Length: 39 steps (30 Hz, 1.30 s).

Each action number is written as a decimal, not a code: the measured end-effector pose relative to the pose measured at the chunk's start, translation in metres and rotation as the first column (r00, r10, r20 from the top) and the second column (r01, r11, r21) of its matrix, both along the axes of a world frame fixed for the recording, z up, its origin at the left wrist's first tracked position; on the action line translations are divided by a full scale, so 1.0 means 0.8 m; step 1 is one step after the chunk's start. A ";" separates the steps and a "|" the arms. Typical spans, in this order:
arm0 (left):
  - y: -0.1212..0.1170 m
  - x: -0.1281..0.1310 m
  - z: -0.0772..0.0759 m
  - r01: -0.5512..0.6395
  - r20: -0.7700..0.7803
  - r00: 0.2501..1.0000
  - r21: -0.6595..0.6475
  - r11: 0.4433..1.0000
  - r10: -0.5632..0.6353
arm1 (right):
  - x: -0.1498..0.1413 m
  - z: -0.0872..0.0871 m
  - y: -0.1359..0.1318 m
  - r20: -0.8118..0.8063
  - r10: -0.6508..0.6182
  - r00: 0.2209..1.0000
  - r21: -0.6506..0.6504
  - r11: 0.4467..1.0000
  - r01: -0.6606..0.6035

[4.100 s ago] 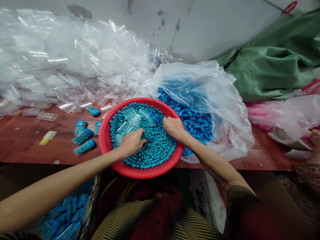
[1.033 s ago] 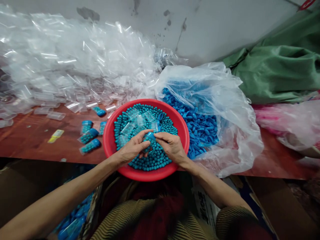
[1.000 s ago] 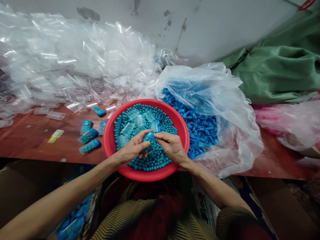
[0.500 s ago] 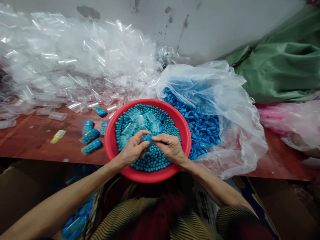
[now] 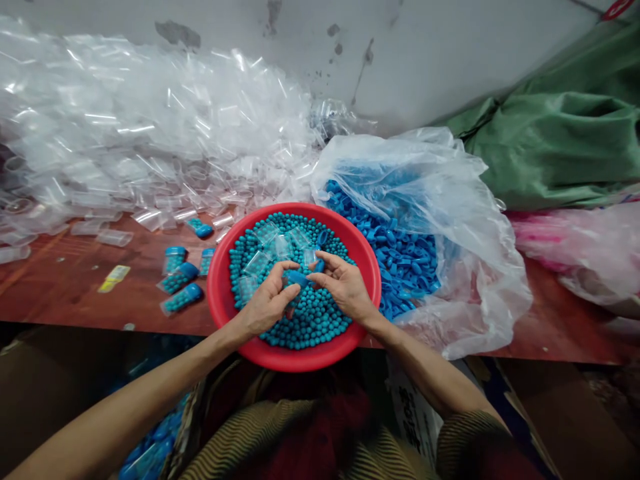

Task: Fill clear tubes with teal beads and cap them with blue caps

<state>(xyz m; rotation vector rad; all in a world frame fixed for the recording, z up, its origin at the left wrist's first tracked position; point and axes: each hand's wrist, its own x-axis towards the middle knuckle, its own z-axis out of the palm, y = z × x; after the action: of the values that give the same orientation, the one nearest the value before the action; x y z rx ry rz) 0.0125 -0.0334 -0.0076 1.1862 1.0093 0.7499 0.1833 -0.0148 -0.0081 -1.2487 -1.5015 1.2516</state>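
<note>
My left hand (image 5: 270, 297) pinches a small clear tube with a blue cap (image 5: 296, 278) between thumb and fingers, tilted over a red basin (image 5: 370, 293). Turquoise beads (image 5: 305, 327) fill the basin. My right hand (image 5: 347, 287) is just right of that tube, its thumb and index finger parted, with the thumb tip close to the cap. A loose blue cap (image 5: 319, 266) shows between these parted fingers; it appears to lie among the beads, though its contact with the fingers is unclear. Several clear tubes (image 5: 283, 247) rest on the beads.
Bead-filled tubes with blue caps (image 5: 183, 298) lie left of the basin near a yellow-and-white label (image 5: 115, 278). Clear tubes (image 5: 165, 127) are heaped behind. A plastic bag (image 5: 470, 267) of blue caps (image 5: 405, 260) sits right, with green cloth (image 5: 560, 147) beyond.
My right fingertips have come off the cap of the held tube, moved slightly right and parted. My left hand keeps its pinch nearly in place. The view has shifted slightly.
</note>
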 end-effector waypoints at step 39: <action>-0.003 -0.141 0.020 -0.535 -0.283 0.684 0.432 0.727 0.672 | 0.044 0.006 0.015 0.733 0.223 0.642 0.031 0.933 -0.360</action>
<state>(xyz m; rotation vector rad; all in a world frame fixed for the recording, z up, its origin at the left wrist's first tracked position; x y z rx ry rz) -0.1003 -0.0355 0.0080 1.3233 1.7620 1.2572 0.2183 -0.0025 -0.0032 -1.5080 -2.4189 0.7906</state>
